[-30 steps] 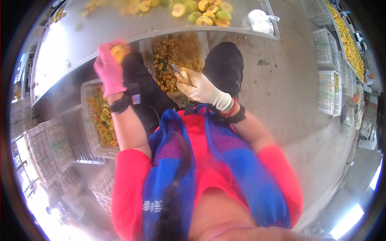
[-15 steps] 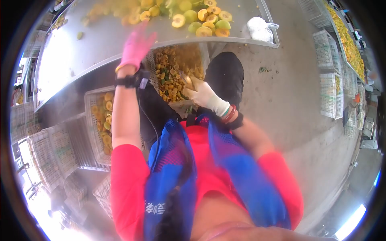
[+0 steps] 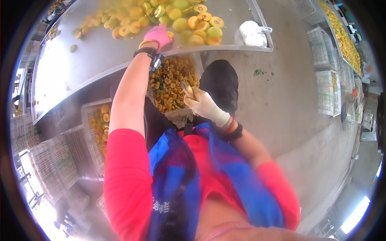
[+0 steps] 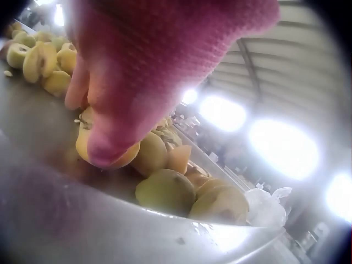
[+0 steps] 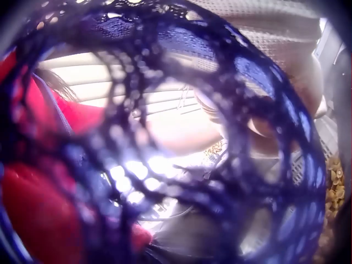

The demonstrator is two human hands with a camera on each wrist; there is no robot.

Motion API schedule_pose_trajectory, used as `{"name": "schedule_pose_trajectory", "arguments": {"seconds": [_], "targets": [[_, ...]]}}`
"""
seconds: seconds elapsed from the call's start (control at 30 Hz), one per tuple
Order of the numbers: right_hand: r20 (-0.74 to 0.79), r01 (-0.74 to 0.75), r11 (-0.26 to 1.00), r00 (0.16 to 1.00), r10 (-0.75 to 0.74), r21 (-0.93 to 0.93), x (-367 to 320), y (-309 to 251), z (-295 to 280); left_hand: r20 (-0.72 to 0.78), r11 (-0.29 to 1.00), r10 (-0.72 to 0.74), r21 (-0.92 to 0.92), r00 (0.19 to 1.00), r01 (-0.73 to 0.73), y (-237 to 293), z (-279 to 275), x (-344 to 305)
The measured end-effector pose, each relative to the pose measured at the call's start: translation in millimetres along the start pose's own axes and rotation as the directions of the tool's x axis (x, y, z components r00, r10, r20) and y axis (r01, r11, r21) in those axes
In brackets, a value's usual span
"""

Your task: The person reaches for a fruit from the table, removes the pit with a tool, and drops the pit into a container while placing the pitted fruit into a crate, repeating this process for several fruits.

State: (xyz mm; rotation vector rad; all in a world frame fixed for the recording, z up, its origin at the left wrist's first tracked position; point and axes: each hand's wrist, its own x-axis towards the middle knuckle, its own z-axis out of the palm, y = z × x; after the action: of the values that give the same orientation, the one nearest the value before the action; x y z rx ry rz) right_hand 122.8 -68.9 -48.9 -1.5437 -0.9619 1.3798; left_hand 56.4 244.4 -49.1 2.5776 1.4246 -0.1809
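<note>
My left hand [image 3: 159, 37], in a pink glove, reaches over the metal table near its front edge. Its thumb and fingers grip a yellow peach half [image 4: 85, 144], beside other peach halves [image 4: 165, 192] on the table. In a white glove, my right hand [image 3: 206, 107] is held low before my body, above the crate of scraps. It grips a small knife [image 3: 187, 89] whose blade points up and away from me. Blue mesh fabric [image 5: 236, 187] covers most of the right wrist view and hides the knife there.
Heaped peaches [image 3: 136, 18] lie along the far side of the metal table [image 3: 96, 50]. A white plastic bag [image 3: 253, 33] sits at its right corner. Below stands a crate of fruit scraps [image 3: 173, 86]; a crate of peach halves [image 3: 98, 120] is to the left. Stacked crates [image 3: 327, 92] line the right.
My left hand has gone from the left, where it held a piece of fruit, across the table to the heap, opening on the way and gripping a peach half. My right hand keeps the knife.
</note>
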Motion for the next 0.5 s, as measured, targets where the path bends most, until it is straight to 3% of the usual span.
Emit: {"name": "schedule_pose_trajectory", "arguments": {"seconds": [0.07, 0.1, 0.13, 0.2, 0.23, 0.3, 0.43, 0.5], "targets": [[0.009, -0.060, 0.996, 0.998, 0.060, 0.069, 1, -8, -2, 0.243, 0.859, -0.063, -0.481, 0.968, 0.177, -6, -6, -16], [-0.046, 0.042, 0.999, 0.998, -0.042, 0.009, 8, 5, -1, 0.226, 0.700, -0.019, -0.693, 0.974, 0.174, -6, -5, -29], [-0.048, 0.039, 0.999, 0.998, -0.038, 0.014, 7, -4, -1, 0.232, 0.702, -0.016, -0.690, 0.973, 0.176, -3, -12, -46], [-0.067, 0.072, 0.986, 0.996, -0.063, 0.153, 5, -23, -3, 0.204, 0.406, 0.129, -0.904, 0.970, 0.136, 3, -34, -81], [-0.068, 0.069, 0.986, 0.996, -0.059, 0.155, 6, -24, -4, 0.208, 0.407, 0.131, -0.903, 0.969, 0.139, 6, -37, -96], [-0.074, 0.080, 0.974, 0.995, -0.066, 0.213, 12, -28, -6, 0.157, 0.153, 0.198, -0.980, 0.968, 0.128, 11, -42, -121], [-0.109, 0.127, 0.968, 0.988, -0.105, 0.217, 15, -32, -3, 0.089, 0.003, 0.244, -0.996, 0.966, 0.091, 22, -38, -155], [-0.111, 0.126, 0.957, 0.989, -0.100, 0.261, 12, -37, -2, 0.065, 0.013, 0.253, -0.998, 0.965, 0.064, 27, -31, -164]]}}
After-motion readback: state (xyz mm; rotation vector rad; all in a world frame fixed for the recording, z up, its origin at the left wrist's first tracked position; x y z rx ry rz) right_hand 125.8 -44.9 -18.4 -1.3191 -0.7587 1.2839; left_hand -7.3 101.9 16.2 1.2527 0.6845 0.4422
